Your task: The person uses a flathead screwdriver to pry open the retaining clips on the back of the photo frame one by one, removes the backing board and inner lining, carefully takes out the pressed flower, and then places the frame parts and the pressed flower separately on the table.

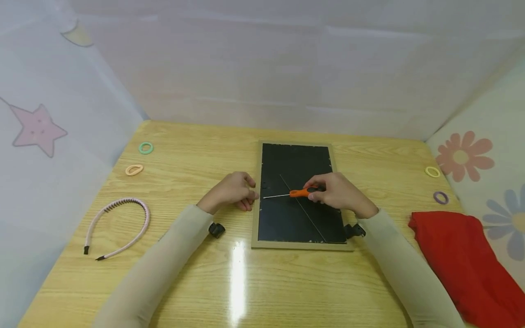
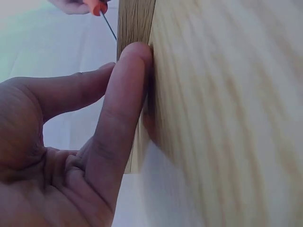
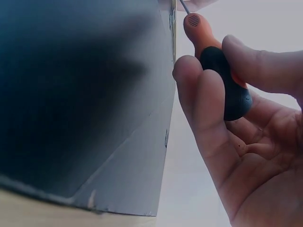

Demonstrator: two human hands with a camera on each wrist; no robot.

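A picture frame (image 1: 302,246) lies face down, its black backing board (image 1: 283,223) showing within a pale wooden border. My right hand (image 1: 338,191) pinches the orange and black handle of a screwdriver (image 1: 298,193) between thumb and fingers. The metal shaft points left across the backing, and its tip sits at the inner edge of the left border. In the right wrist view, the handle's black end (image 3: 232,94) rests between thumb and fingertips. My left hand (image 1: 231,191) grips the frame's left border near that tip, one finger (image 2: 120,109) along the wooden side.
A pink headband (image 1: 145,214) lies on the wooden table (image 1: 197,282) at left, below green (image 1: 141,149) and peach (image 1: 130,172) hair ties. Yellow (image 1: 432,176) and purple (image 1: 440,202) hair ties lie at right, above a red cloth (image 1: 463,259). Patterned sheets surround the table.
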